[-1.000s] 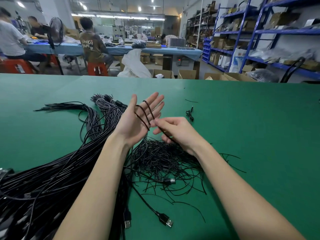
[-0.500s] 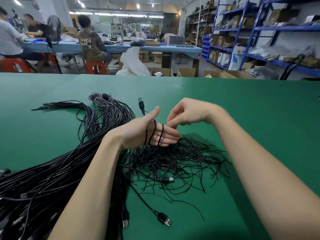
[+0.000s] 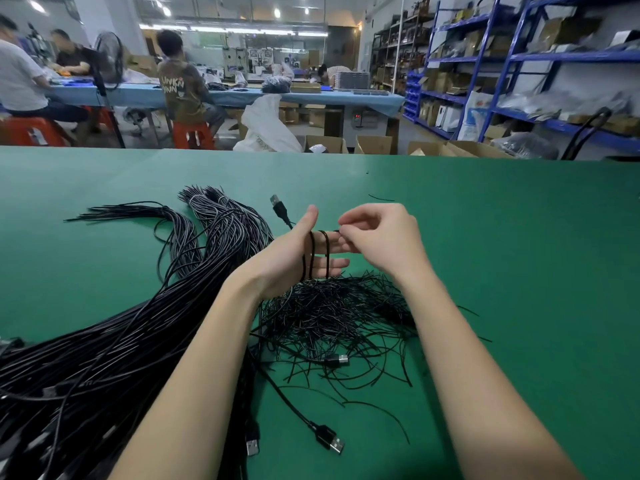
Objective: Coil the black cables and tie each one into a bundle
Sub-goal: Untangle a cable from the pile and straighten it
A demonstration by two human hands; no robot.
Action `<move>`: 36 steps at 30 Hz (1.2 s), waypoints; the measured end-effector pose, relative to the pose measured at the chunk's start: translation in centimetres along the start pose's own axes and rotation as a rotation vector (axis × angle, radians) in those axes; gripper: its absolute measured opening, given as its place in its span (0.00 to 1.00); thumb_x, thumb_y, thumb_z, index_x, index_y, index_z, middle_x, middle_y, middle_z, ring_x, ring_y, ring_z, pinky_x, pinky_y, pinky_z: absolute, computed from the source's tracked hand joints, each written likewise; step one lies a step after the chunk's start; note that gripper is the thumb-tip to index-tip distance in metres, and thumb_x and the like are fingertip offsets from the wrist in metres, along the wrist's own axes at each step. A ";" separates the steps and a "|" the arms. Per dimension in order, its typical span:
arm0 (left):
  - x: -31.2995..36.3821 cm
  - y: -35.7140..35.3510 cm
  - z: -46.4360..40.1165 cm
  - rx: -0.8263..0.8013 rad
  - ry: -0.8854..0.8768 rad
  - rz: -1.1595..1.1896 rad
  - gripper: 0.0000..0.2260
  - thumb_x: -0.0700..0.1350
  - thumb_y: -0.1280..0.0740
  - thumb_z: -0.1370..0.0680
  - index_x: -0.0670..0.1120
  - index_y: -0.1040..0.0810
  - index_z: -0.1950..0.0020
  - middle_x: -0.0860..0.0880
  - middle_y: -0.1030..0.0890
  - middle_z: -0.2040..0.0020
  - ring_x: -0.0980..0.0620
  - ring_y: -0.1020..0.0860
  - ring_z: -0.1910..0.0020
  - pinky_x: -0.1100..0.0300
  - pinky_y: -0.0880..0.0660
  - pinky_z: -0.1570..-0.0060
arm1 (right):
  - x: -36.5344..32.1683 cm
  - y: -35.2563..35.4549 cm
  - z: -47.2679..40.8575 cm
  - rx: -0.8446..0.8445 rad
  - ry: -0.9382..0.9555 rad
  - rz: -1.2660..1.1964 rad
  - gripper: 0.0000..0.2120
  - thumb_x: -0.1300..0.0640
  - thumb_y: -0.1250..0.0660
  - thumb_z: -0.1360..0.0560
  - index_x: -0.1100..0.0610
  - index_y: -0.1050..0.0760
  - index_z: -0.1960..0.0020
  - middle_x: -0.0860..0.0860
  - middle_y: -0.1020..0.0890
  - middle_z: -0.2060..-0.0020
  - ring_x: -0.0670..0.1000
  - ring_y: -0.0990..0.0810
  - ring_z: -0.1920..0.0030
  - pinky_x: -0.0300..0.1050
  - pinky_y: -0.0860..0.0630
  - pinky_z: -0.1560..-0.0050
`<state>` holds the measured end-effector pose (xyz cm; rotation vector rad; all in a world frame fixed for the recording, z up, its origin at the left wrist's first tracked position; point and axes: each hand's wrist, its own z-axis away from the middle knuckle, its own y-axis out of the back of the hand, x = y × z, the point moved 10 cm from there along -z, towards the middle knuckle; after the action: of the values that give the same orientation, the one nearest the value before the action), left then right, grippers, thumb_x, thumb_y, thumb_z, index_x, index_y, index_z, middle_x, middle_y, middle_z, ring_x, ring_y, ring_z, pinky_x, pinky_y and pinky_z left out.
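Observation:
My left hand (image 3: 294, 261) is held flat above the green table (image 3: 519, 271), fingers straight, thumb up. A black cable (image 3: 311, 254) is looped several times round its fingers, and the cable's USB plug (image 3: 278, 206) sticks up past the thumb. My right hand (image 3: 377, 240) pinches the cable at my left fingertips, fingers curled. A big sheaf of loose black cables (image 3: 104, 341) runs from the far middle to the near left. Under my hands lies a heap of thin black ties (image 3: 332, 313).
Two loose USB plugs (image 3: 329, 441) lie near the front between my forearms, another (image 3: 337, 359) in the tie heap. Beyond the far edge are cardboard boxes (image 3: 374, 145), blue shelving (image 3: 519, 64) at right and seated people (image 3: 183, 88) at a blue bench.
My left hand turned from palm-up to edge-on and more loops went round its fingers. My right hand rose from below the left hand to its fingertips. The plug came up behind the thumb.

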<state>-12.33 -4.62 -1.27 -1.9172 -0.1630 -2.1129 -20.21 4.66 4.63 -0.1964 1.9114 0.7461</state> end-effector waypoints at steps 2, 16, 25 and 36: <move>0.2 0.0 0.1 0.009 -0.012 0.028 0.31 0.63 0.57 0.16 0.43 0.22 0.41 0.49 0.15 0.46 0.45 0.19 0.43 0.50 0.23 0.36 | 1.4 0.0 0.7 0.050 -0.035 -0.074 0.08 0.60 0.27 0.27 0.48 0.16 0.61 0.45 0.13 0.66 0.46 0.13 0.62 0.51 0.15 0.47; 0.5 -0.1 0.3 0.070 -0.083 0.005 0.16 0.40 0.40 0.16 0.30 0.25 0.34 0.34 0.20 0.38 0.42 0.22 0.45 0.47 0.26 0.35 | 4.9 -0.5 2.1 0.065 -0.148 -0.211 0.05 0.57 0.20 0.31 0.49 0.13 0.62 0.47 0.13 0.67 0.46 0.17 0.70 0.43 0.18 0.60; 0.8 -0.3 0.1 0.078 -0.115 0.001 0.09 0.39 0.38 0.16 0.36 0.20 0.47 0.41 0.19 0.56 0.51 0.19 0.63 0.63 0.21 0.61 | 2.6 -0.8 2.1 0.071 0.062 -0.152 0.08 0.60 0.25 0.29 0.47 0.12 0.58 0.43 0.14 0.67 0.43 0.15 0.67 0.41 0.16 0.60; 0.0 0.1 0.0 0.116 -0.073 0.062 0.10 0.40 0.35 0.18 0.34 0.19 0.43 0.37 0.15 0.47 0.45 0.15 0.50 0.55 0.18 0.46 | 5.1 2.3 1.5 0.047 -0.161 -0.328 0.04 0.58 0.25 0.25 0.57 0.18 0.52 0.54 0.12 0.59 0.47 0.13 0.62 0.39 0.20 0.62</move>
<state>-12.27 -4.73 -1.26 -1.9076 -0.2329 -1.9515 -22.47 8.35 0.75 -0.3978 1.6876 0.4806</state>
